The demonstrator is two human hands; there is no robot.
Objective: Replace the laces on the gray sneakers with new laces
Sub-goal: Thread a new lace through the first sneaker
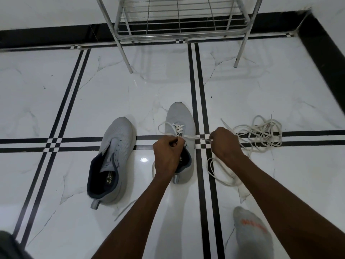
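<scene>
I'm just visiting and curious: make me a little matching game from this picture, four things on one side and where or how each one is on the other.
Things:
1. left sneaker
2. right sneaker
3. loose laces
4. metal rack

States:
A. tangled in a heap on the floor
B. partly laced with a white lace
C. standing against the wall
D. no lace in its eyelets

Pairs: 1-D, 2-B, 3-A, 4-C
</scene>
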